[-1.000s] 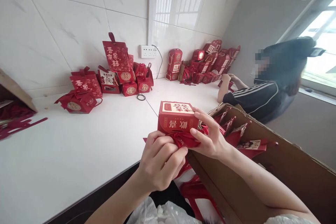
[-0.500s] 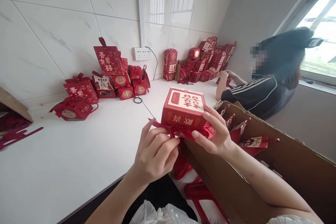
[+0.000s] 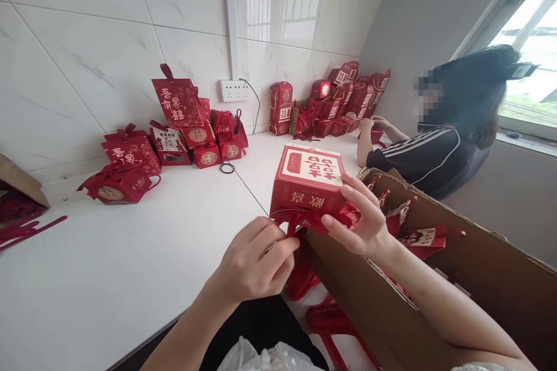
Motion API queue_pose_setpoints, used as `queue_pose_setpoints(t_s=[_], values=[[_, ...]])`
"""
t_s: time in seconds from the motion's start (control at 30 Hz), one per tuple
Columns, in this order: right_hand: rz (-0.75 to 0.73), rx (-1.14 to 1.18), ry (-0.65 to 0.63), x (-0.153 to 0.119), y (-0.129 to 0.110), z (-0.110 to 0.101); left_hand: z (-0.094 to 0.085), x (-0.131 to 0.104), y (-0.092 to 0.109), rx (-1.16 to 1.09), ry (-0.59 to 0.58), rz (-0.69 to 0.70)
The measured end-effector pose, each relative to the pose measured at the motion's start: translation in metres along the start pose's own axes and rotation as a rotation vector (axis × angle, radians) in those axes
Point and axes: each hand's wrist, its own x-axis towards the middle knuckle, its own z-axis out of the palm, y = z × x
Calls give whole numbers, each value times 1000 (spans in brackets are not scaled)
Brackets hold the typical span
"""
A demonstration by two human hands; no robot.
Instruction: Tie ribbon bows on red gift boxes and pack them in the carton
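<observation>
A red gift box [image 3: 308, 182] with a cream label on its top face is held up above the table's front edge. My right hand [image 3: 361, 217] grips the box at its right side, with thumb and fingers spread around its corner. A red ribbon [image 3: 300, 220] runs along the box's lower front edge. Just left of it, my left hand [image 3: 261, 258] is closed, its thumb and forefinger pinching the ribbon below the box. The tips of its other fingers are curled and partly hidden.
Finished-looking red boxes stand in a left group [image 3: 174, 104] and a right group [image 3: 348, 98] along the wall. A black ring [image 3: 227, 168] lies on the white table [image 3: 130, 261]. A cardboard carton [image 3: 348, 295] with red boxes is at right; beyond it sits a person [image 3: 422, 151].
My left hand has drawn its fingers together and lowered slightly at the ribbon, whose left end no longer sticks out. The box has shifted a little to the right with my right hand.
</observation>
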Motion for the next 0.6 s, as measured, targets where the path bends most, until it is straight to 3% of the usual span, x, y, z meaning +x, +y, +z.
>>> queue_pose_setpoints(t_s=[0.3, 0.53, 0.6], values=[[129, 127, -109, 3, -7, 1, 8, -2, 17, -59, 7, -34], [138, 127, -121, 4, -10, 0, 9, -1, 18, -54, 23, -76], [211, 157, -119, 3, -10, 1, 8, -2, 19, -93, 24, -82]])
